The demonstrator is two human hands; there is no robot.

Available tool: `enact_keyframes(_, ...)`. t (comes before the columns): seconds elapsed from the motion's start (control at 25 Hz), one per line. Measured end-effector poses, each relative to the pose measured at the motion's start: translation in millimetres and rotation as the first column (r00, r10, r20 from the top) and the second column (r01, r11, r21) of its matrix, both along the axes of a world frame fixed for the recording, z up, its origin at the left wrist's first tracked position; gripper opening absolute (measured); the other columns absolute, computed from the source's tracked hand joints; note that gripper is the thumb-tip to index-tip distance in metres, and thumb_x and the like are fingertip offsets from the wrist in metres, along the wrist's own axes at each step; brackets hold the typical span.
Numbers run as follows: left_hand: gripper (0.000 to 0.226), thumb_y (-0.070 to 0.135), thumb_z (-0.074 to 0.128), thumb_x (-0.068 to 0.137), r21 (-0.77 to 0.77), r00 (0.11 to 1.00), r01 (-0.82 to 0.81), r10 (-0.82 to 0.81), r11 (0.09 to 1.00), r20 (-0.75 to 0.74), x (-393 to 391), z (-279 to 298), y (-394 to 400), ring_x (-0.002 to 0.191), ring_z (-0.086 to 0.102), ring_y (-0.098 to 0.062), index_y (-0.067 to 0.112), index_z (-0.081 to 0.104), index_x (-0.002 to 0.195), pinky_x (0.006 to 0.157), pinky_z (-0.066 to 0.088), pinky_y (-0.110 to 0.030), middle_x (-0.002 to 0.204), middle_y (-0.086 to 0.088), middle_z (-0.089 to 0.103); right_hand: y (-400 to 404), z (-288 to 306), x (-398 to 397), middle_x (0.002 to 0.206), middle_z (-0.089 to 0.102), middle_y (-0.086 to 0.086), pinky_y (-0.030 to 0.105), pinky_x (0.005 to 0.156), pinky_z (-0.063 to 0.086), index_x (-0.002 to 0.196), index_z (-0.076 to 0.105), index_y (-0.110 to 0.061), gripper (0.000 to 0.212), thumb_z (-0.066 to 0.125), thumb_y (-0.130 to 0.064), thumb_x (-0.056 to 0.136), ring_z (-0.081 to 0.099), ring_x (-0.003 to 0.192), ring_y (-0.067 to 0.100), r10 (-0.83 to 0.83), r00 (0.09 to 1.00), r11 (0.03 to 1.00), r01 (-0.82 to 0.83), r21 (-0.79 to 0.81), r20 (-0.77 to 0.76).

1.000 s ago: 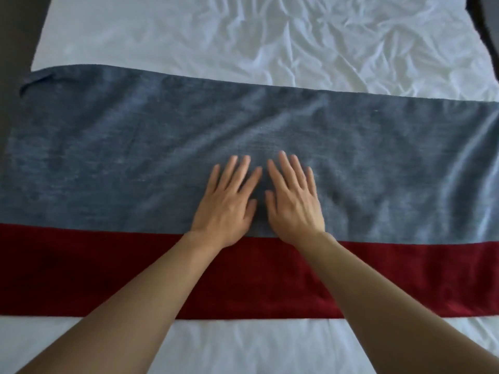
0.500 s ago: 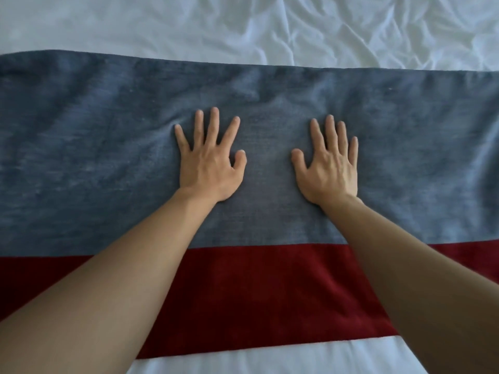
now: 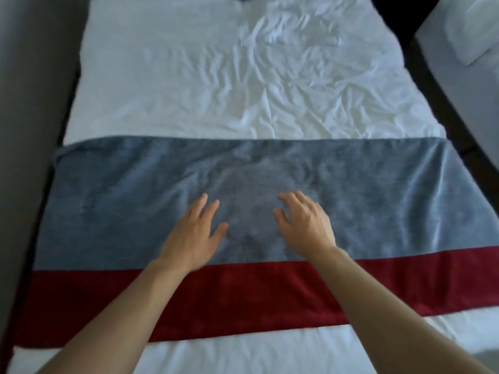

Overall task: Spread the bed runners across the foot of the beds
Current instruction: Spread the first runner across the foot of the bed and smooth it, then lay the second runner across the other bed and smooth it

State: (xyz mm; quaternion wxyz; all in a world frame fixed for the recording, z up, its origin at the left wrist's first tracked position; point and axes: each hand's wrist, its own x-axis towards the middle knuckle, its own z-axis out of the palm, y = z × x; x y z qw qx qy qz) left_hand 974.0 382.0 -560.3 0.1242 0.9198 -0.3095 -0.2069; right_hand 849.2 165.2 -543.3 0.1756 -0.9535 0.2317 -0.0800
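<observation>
- The bed runner point(image 3: 378, 201) lies flat across the foot of the bed point(image 3: 167, 85), reaching from the left edge to the right edge, where its ends drape over the sides.
- Its wide grey-blue band faces the pillows; its dark red band point(image 3: 256, 298) runs along the near edge, with a strip of white sheet showing below it.
- The left hand point(image 3: 193, 236) is over the grey-blue band near the middle, fingers straight and loosely spread, gripping nothing.
- The right hand point(image 3: 303, 220) is just beside it on the same band, fingers relaxed and slightly bent, also holding nothing.
- Whether the palms press the cloth or hover just above it, I cannot tell; the picture is blurred.
- Beyond the runner, the white sheet is heavily creased.
- At far right sits the corner of a second bed point(image 3: 459, 31).
</observation>
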Motion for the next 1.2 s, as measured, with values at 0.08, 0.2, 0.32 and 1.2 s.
enact_keyframes(0.08, 0.068, 0.059, 0.035, 0.096, -0.005, 0.995, 0.059, -0.058, 0.998, 0.079, 1.6, 65.3, 1.9, 0.15, 0.013, -0.019, 0.024, 0.027, 0.154, 0.12, 0.021, -0.04, 0.164, -0.001, 0.014, 4.7, 56.9, -7.4, 0.114, 0.065, 0.0, 0.041, 0.088, 0.049, 0.12, 0.064, -0.017, 0.035, 0.065, -0.034, 0.088, 0.062, 0.105, 0.028, 0.062, 0.998, 0.998, -0.062, 0.002, -0.022)
enact_keyframes(0.2, 0.069, 0.061, 0.031, 0.097, 0.006, 0.975, 0.14, -0.138, 0.99, 0.175, 1.8, 172.5, -5.7, 0.151, 0.011, -0.019, 0.025, 0.022, 0.155, 0.121, 0.017, -0.039, 0.164, -0.001, 0.014, 2.8, 150.6, -10.6, 0.138, 0.052, -0.005, 0.039, 0.103, 0.039, 0.138, 0.049, -0.023, 0.051, 0.052, -0.047, 0.092, 0.047, 0.127, 0.021, 0.146, 0.982, 0.989, -0.145, 0.018, -0.122)
enact_keyframes(0.32, 0.068, 0.06, 0.032, 0.098, -0.034, 0.952, 0.141, -0.126, 0.989, 0.278, -10.5, 272.3, -15.9, 0.149, 0.014, -0.019, 0.024, 0.024, 0.154, 0.119, 0.018, -0.039, 0.162, -0.002, 0.019, 2.4, 249.5, -8.2, 0.146, 0.046, -0.004, 0.041, 0.105, 0.038, 0.143, 0.041, -0.024, 0.056, 0.046, -0.05, 0.094, 0.043, 0.131, 0.02, 0.216, 0.969, 0.976, -0.218, -0.009, -0.122)
enact_keyframes(1.2, 0.055, 0.067, 0.025, 0.095, -0.256, 0.874, 0.35, -0.216, 0.901, 0.435, -232.5, 498.5, -97.9, 0.135, 0.038, -0.01, 0.046, 0.029, 0.146, 0.095, 0.042, -0.038, 0.152, 0.02, 0.032, -63.5, 485.3, -263.2, 0.135, 0.052, -0.004, 0.041, 0.084, 0.045, 0.144, 0.034, -0.029, 0.055, 0.038, -0.057, 0.096, 0.053, 0.121, 0.021, 0.11, 0.993, 0.931, -0.092, -0.353, 0.032)
